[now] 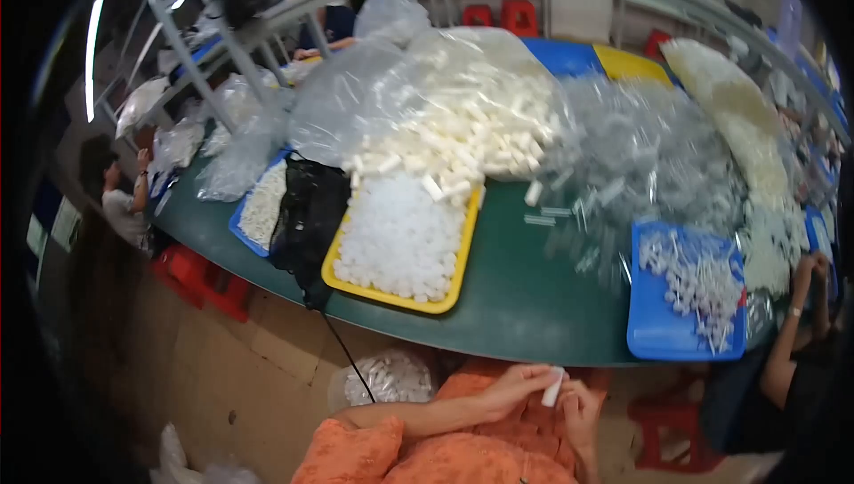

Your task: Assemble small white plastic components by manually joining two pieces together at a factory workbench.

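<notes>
Below the near edge of the green table (525, 302), my left hand (516, 388) and my right hand (580, 408) meet over my orange-clad lap. Both pinch one small white tube (553, 386), which stands nearly upright between the fingertips. A yellow tray (391, 299) heaped with white caps lies on the table ahead and to the left. To the right, a blue tray (658, 331) holds white stick-like parts in its far half.
A clear bag of white tubes (463, 133) and a heap of clear tubes (640, 155) fill the table's middle. A black bag (307, 213) hangs over the edge. A bag of white parts (387, 379) sits by my knee. A co-worker's arm (787, 342) is at the right, with red stools (206, 281) below.
</notes>
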The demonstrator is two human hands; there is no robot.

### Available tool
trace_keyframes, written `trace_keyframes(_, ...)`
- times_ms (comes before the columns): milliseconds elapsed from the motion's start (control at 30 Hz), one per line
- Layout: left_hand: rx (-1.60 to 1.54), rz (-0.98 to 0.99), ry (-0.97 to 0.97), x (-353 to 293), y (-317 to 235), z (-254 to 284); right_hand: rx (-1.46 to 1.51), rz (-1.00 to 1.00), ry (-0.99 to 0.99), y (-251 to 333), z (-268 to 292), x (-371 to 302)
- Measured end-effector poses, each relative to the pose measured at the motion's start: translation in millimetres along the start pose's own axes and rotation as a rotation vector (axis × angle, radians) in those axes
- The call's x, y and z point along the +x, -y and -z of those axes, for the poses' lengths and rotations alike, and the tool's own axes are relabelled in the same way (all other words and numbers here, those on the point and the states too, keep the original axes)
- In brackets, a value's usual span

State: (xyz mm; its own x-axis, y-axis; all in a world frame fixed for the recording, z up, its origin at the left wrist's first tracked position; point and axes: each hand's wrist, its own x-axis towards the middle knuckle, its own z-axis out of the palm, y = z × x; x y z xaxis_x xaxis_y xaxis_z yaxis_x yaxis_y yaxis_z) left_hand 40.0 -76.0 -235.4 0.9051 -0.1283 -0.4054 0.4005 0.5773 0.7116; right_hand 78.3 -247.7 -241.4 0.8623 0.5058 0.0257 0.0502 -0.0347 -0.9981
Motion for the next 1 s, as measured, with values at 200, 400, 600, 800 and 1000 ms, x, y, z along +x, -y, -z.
trace_keyframes(200,-0.042,0.03,0.058,-20.7,-46.6,-18.3,-0.491,0.54,0.124,46.9,9.1,28.3)
trace_keyframes(400,-0.009,0.169,0.103,-12.2,-40.8,-18.2,-0.462,0.509,0.079,44.0,17.0,19.7)
trace_keyframes(600,-0.03,0.24,0.109,-20.0,-28.3,-16.6,-0.42,0.535,-0.003,36.2,11.1,8.3)
trace_keyframes(800,0.002,0.256,0.163,-11.9,-35.1,-9.6,-0.423,0.449,-0.011,48.9,4.0,10.3)
trace_keyframes(1000,0.163,0.2,-0.022,-36.2,-49.5,17.5,-0.529,0.494,-0.003,74.8,42.9,45.8)
